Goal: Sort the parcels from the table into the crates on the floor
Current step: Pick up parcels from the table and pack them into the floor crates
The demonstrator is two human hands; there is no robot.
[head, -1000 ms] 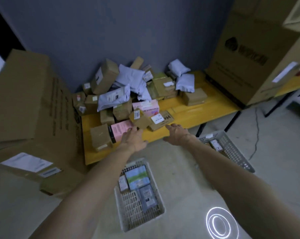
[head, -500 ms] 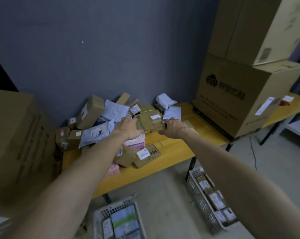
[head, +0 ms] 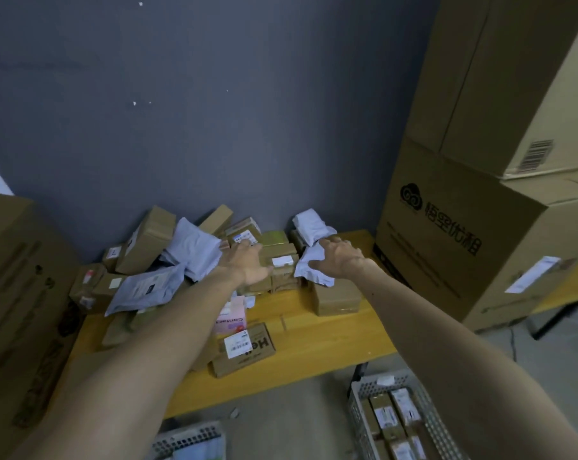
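A heap of brown boxes and pale grey mailer bags lies on the yellow table (head: 317,346) against the wall. My left hand (head: 246,263) lies over a brown box with a white label (head: 282,257) in the middle of the heap. Its fingers curl over the far left edge and its thumb presses the front. My right hand (head: 339,257) grips a crumpled pale mailer bag (head: 305,268) lying on another brown box (head: 337,298). On the floor stand two white mesh crates: one (head: 359,398) at lower right with several small boxes, one (head: 188,438) at the bottom edge, mostly cut off.
Tall stacked cardboard cartons (head: 447,247) stand on the table's right end. A large carton (head: 12,293) stands at the left. A pink box (head: 232,318) and a flat labelled brown box (head: 247,351) lie near the table's front edge. The dark wall rises behind the heap.
My view has tilted up and closer. Both hands have reached further into the heap: the left now lies on the labelled brown box, the right has closed on the pale mailer bag.
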